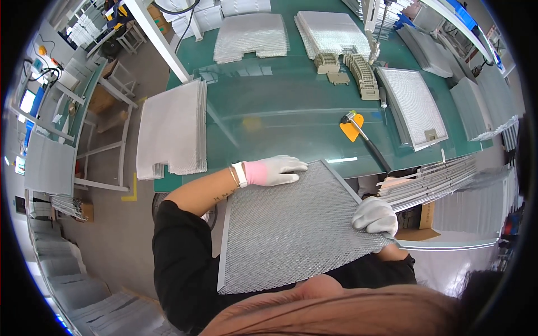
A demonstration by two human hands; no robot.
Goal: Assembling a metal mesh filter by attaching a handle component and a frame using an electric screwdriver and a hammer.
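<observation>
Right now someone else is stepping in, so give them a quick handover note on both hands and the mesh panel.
Left hand: gloved, flat on the far edge of the mesh filter panel, not gripping.
Right hand: gloved, fingers closed on the panel's right corner.
The panel rests at the near edge of the green table.
The hammer lies untouched on the table, beyond the panel.
A framed panel lies to the right, loose mesh sheets to the left.

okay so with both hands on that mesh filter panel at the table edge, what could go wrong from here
1. The mesh filter panel lies mostly off the green table, toward the body; if the left hand or right hand slips, it could tip and drop.
2. The hammer lies just beyond the panel's far corner; pushing the panel forward might knock it.
</observation>
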